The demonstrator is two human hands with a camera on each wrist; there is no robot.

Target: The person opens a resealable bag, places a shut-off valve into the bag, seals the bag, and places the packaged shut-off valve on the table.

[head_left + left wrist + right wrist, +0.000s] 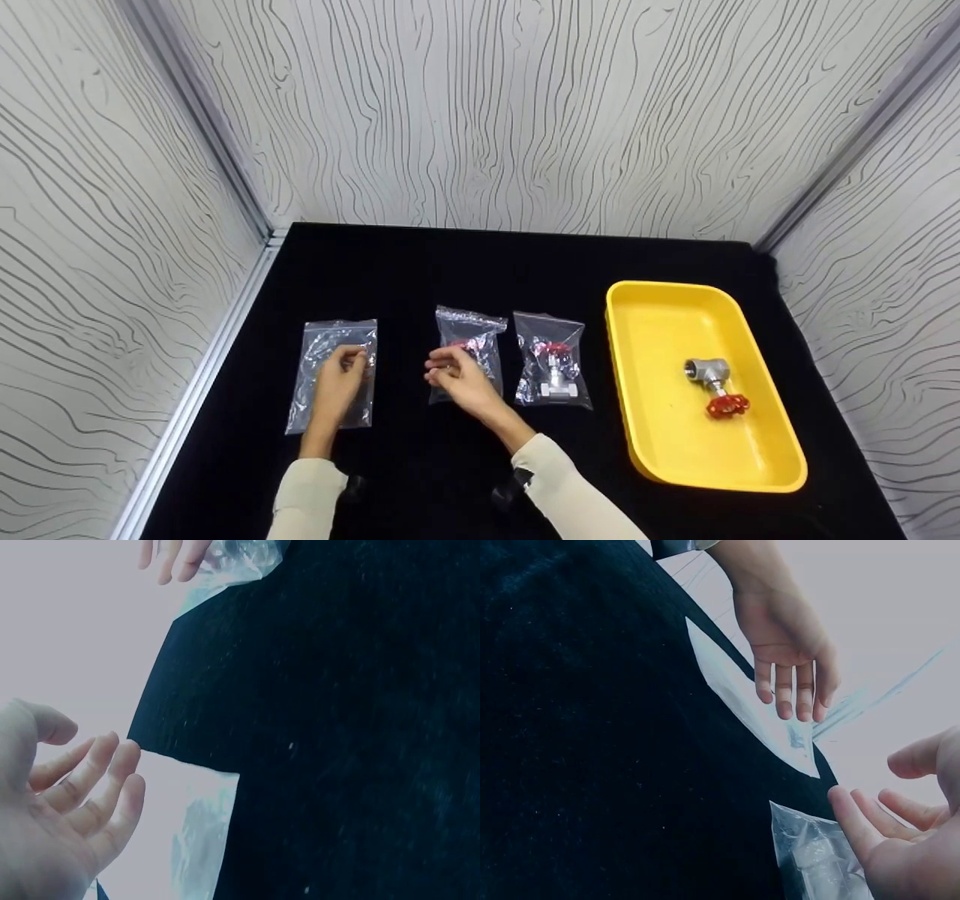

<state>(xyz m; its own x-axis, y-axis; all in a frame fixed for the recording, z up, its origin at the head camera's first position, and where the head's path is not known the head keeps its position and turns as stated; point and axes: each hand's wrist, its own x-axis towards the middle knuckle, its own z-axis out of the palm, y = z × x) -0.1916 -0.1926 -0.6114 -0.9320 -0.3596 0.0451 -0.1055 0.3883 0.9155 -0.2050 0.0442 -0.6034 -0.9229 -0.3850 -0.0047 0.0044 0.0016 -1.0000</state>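
A flat clear zip bag [318,346] lies at the left of the black table. My left hand [337,384] hovers over it, fingers loosely bent, with nothing in its grasp; the left wrist view shows the fingers apart from the thumb. To the right, a second clear zip bag [484,337] holds a valve with a red handwheel, partly hidden behind my right hand [466,384]. That hand is relaxed and holds nothing, its fingers pointing left over the bag's lower left side. In the right wrist view, the bag's corner [810,847] shows just below its fingertips.
A third zip bag [553,367] with a red-wheeled metal valve lies right of the second. Farther right stands a yellow tray [652,330] with a loose valve [712,375] in it. Wood-patterned white panels [480,112] enclose the black table [390,277] at back and sides.
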